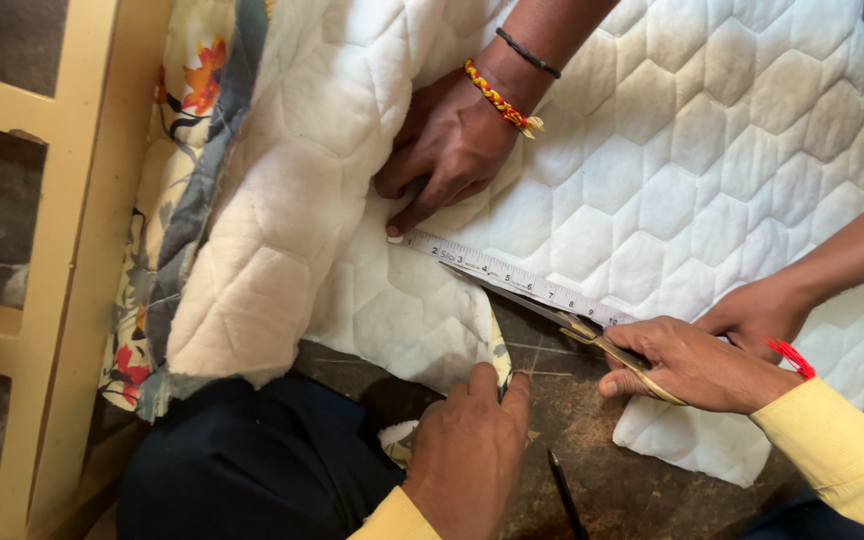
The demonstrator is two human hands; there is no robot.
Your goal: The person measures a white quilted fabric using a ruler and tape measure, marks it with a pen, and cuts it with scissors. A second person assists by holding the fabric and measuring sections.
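A white quilted fabric (672,150) with hexagon stitching lies spread over a dark floor, part of it folded back at the left. A white tape measure (512,278) lies slanted across it. My right hand (692,362) grips gold-handled scissors (552,315), whose blades lie along the tape's lower edge at the cut in the fabric. My left hand (467,450) pinches the cut edge of the fabric just below the blades. A co-worker's hand (447,150) with bead and black wristbands presses the tape's near end. Another co-worker's hand (757,312) rests at its far end, behind mine.
A pale wooden frame (62,300) stands along the left. The fabric's floral backing (187,150) shows at the folded edge. A thin black stick-like object (564,492) lies on the dark floor (602,470) by my left hand. My dark trouser leg (242,460) is at the bottom.
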